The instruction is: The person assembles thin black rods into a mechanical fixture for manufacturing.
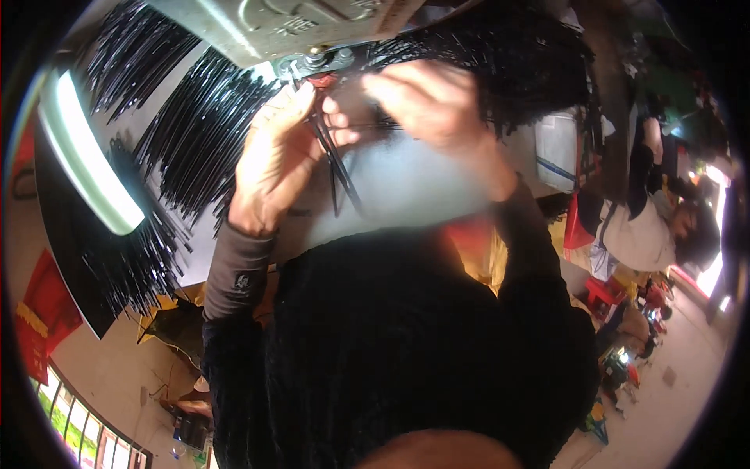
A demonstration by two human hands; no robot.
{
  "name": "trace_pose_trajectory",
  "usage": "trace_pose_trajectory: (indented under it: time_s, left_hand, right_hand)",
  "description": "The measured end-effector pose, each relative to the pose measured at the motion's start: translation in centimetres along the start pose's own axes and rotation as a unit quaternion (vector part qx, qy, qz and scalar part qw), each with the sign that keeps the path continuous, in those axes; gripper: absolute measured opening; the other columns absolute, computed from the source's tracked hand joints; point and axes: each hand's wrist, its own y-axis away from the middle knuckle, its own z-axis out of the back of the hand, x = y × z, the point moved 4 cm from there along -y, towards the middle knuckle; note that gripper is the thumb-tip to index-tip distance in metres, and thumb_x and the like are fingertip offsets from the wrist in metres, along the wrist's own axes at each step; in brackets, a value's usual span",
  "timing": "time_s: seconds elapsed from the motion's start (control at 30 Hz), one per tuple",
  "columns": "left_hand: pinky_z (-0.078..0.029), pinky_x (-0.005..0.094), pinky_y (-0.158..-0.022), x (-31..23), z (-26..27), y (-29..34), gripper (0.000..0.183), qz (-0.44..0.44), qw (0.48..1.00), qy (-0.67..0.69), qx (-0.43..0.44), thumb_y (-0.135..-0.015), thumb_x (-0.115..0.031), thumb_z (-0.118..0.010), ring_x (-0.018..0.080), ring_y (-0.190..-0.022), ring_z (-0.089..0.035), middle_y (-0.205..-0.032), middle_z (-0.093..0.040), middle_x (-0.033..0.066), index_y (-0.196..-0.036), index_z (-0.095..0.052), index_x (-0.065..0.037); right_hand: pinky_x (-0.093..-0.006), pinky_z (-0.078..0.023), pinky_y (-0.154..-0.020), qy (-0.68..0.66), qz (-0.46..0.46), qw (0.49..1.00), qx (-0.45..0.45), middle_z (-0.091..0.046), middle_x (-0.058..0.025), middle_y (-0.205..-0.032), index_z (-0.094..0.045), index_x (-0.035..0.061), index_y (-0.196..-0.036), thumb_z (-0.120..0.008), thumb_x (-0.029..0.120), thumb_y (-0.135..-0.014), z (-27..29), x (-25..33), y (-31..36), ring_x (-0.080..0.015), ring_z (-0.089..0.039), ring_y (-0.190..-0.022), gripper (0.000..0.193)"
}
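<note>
My left hand (281,144) is closed around thin black strips (337,173), whose loose ends hang below the fingers over the pale worktop (406,176). Its thumb and fingertips are right under the metal fitting (316,59) of a machine (312,22), beside a small red part (322,80). To the right, my right hand (433,105) is raised above the worktop, apart from the left. Motion smears its fingers, so whether they hold anything cannot be made out.
Bundles of black strips (199,129) lie left of the machine, and a dark heap of strips (500,66) lies behind my right hand. A bright tube lamp (94,152) crosses the left side. At the far right a person in a light top (637,234) sits near a red stool (603,293).
</note>
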Motion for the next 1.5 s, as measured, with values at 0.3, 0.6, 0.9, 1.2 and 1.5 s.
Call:
trace_pose_trajectory:
  time_s: [0.3, 0.6, 0.9, 1.2, 1.5]
  left_hand:
    - [-0.046, 0.0283, -0.066, -0.9, 1.2, -0.7, 0.012, -0.046, 0.995, -0.078, -0.044, -0.092, -0.010, -0.061, 0.0150, -0.076, -0.058, -0.089, -0.065, 0.0079, -0.099, -0.062, 0.000]
    - [-0.048, 0.0209, -0.050, -2.2, 0.6, -1.3, 0.016, -0.236, 0.912, -0.327, -0.079, -0.087, -0.003, -0.066, 0.0090, -0.057, -0.060, -0.073, -0.066, 0.0058, -0.102, -0.063, 0.002]
    - [-0.046, 0.0194, -0.048, -1.9, 1.1, -1.5, 0.025, -0.223, 0.917, -0.321, -0.079, -0.087, -0.001, -0.063, 0.0072, -0.055, -0.057, -0.074, -0.065, 0.0041, -0.112, -0.060, 0.002]
    - [-0.042, 0.0193, -0.043, -2.3, 0.4, -1.8, 0.028, -0.243, 0.900, -0.353, -0.087, -0.081, 0.001, -0.059, 0.0033, -0.046, -0.049, -0.058, -0.056, -0.0015, -0.108, -0.062, 0.002]
    - [-0.036, 0.0185, -0.042, -2.4, 0.6, -2.7, 0.024, -0.257, 0.883, -0.386, -0.075, -0.078, 0.003, -0.058, 0.0016, -0.045, -0.044, -0.056, -0.050, -0.0033, -0.101, -0.061, 0.002]
  right_hand:
    - [-0.0228, -0.048, -0.050, -0.327, -0.455, 0.828, 0.015, -0.067, -0.0058, -0.071, -0.069, -0.0013, -0.093, -0.069, 0.005, -0.083, -4.6, 0.2, -0.4, -0.0085, -0.061, -0.056, 0.011]
    - [-0.0192, -0.049, -0.050, -0.381, -0.480, 0.789, -0.047, -0.066, -0.0023, -0.070, -0.066, -0.0030, -0.086, -0.065, 0.006, -0.089, -4.6, 0.6, -1.2, -0.0032, -0.058, -0.057, 0.009]
    - [-0.0195, -0.050, -0.051, -0.385, -0.485, 0.785, -0.012, -0.067, -0.0036, -0.073, -0.066, -0.0036, -0.089, -0.064, 0.006, -0.090, -5.4, 0.8, -1.1, -0.0036, -0.059, -0.059, 0.009]
    - [-0.0190, -0.044, -0.051, -0.413, -0.510, 0.754, -0.018, -0.062, -0.0041, -0.068, -0.065, -0.0041, -0.091, -0.067, 0.006, -0.088, -5.4, 0.7, -1.1, -0.0081, -0.057, -0.055, 0.011]
    - [-0.0232, -0.049, -0.053, -0.432, -0.519, 0.736, -0.035, -0.057, -0.0020, -0.063, -0.065, -0.0031, -0.091, -0.065, 0.005, -0.090, -6.0, -0.3, -0.6, -0.0066, -0.049, -0.050, 0.008]
